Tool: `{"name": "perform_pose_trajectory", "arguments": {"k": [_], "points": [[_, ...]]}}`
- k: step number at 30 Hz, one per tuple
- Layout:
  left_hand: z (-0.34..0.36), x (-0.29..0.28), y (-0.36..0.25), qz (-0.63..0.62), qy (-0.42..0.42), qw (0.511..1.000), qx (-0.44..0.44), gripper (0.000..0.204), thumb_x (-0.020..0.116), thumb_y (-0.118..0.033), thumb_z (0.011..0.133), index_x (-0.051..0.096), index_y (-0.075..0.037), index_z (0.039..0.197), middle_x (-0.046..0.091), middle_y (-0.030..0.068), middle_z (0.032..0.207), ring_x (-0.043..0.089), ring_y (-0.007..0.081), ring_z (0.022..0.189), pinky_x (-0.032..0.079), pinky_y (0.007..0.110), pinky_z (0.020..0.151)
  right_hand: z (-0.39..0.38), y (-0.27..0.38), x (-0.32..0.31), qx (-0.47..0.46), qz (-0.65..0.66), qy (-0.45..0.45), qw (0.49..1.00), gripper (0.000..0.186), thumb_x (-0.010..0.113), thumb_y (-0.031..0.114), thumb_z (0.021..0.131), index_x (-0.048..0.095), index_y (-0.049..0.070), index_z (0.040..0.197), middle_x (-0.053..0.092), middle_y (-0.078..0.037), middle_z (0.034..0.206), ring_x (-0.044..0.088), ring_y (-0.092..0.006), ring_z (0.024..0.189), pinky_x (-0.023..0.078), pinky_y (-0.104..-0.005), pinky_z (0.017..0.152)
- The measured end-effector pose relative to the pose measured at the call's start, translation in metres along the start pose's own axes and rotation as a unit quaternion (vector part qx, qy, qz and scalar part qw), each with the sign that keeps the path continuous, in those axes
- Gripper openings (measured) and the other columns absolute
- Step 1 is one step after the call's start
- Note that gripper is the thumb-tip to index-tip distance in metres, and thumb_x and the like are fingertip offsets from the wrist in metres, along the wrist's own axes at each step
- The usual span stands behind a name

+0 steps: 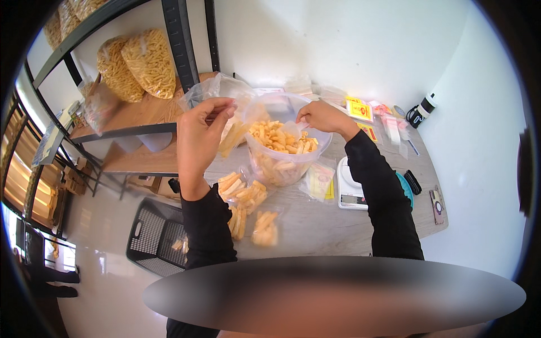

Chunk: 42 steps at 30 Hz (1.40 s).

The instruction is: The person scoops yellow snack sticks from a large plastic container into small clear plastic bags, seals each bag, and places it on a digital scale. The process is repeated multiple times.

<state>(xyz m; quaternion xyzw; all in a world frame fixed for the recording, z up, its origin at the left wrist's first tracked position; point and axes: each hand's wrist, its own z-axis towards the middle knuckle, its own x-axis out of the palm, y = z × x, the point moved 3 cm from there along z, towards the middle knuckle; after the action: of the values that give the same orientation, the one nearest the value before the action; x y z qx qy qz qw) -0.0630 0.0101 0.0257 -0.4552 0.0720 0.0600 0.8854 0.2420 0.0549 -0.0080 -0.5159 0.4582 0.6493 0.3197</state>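
My left hand (200, 135) is raised with fingers pinched on clear plastic, beside a large clear bag (217, 90) partly hidden behind it. My right hand (327, 118) pinches a translucent plastic piece (296, 128), perhaps a bag or scoop, over the translucent bucket (265, 163) of yellow tube-shaped snacks (273, 135). Below the bucket, several small bags of snack sticks (252, 197) lie on the grey tabletop (304, 228). A white scale (352, 197) stands beside my right forearm, near a small bag with a yellow label (320, 181).
Shelving (129, 118) at left holds big snack bags (147, 65). A grey basket (158, 225) is on the floor. Labelled packets (359, 110), a black-and-white cylinder (422, 110), a teal dish (404, 190) and a phone (437, 205) are at right. Another person's legs (53, 284) show far left.
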Motion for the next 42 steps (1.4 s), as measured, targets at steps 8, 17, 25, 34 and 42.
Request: {"name": "perform_pose_trajectory", "arguments": {"k": [8,17,25,34,42], "points": [[0.000,0.000,0.001,0.015,-0.003,1.000,0.017,0.018,0.071,-0.005,0.092,0.074,0.004,0.108,0.077,0.0118,0.091,0.072,0.0132,0.081,0.055,0.027,0.074,0.001,0.005,0.020,0.011,0.051,0.024,0.998,0.025,0.061,0.019,0.090,0.076,0.004,0.103,0.074,-0.017,0.102,0.068,-0.0358,0.099,0.052,-0.0442,0.088],[-0.001,0.004,0.000,0.015,-0.004,1.000,0.026,0.019,0.071,-0.005,0.092,0.074,0.004,0.108,0.078,0.0137,0.091,0.073,0.0151,0.081,0.056,0.028,0.075,-0.005,0.010,0.010,0.047,0.119,0.068,0.989,0.026,0.059,0.014,0.091,0.075,0.003,0.108,0.073,-0.017,0.104,0.071,-0.0277,0.093,0.054,-0.0392,0.084],[-0.001,0.008,-0.002,0.016,0.001,0.999,0.039,0.018,0.072,-0.007,0.092,0.073,0.004,0.106,0.077,0.0150,0.090,0.073,0.0159,0.079,0.056,0.028,0.074,-0.012,0.015,0.012,-0.001,0.036,0.025,0.999,0.023,0.062,0.015,0.091,0.076,0.007,0.107,0.070,-0.015,0.107,0.064,-0.0332,0.105,0.049,-0.0419,0.094],[-0.002,0.010,-0.005,0.046,0.030,0.998,0.017,0.020,0.069,-0.003,0.093,0.072,0.005,0.111,0.078,0.0104,0.098,0.071,0.0127,0.088,0.055,0.026,0.081,-0.022,0.042,0.002,-0.127,0.048,0.017,0.991,0.018,0.079,0.014,0.077,0.077,0.012,0.094,0.063,-0.007,0.109,0.054,-0.0300,0.114,0.045,-0.0402,0.098],[-0.003,0.016,-0.007,0.053,0.015,0.997,0.049,0.019,0.071,-0.007,0.090,0.074,0.002,0.106,0.076,0.0171,0.088,0.074,0.0201,0.076,0.055,0.030,0.071,-0.010,0.047,0.023,-0.103,0.016,0.054,0.993,0.013,0.078,0.017,0.076,0.080,0.011,0.088,0.065,-0.007,0.103,0.053,-0.0282,0.109,0.045,-0.0368,0.096]]}}
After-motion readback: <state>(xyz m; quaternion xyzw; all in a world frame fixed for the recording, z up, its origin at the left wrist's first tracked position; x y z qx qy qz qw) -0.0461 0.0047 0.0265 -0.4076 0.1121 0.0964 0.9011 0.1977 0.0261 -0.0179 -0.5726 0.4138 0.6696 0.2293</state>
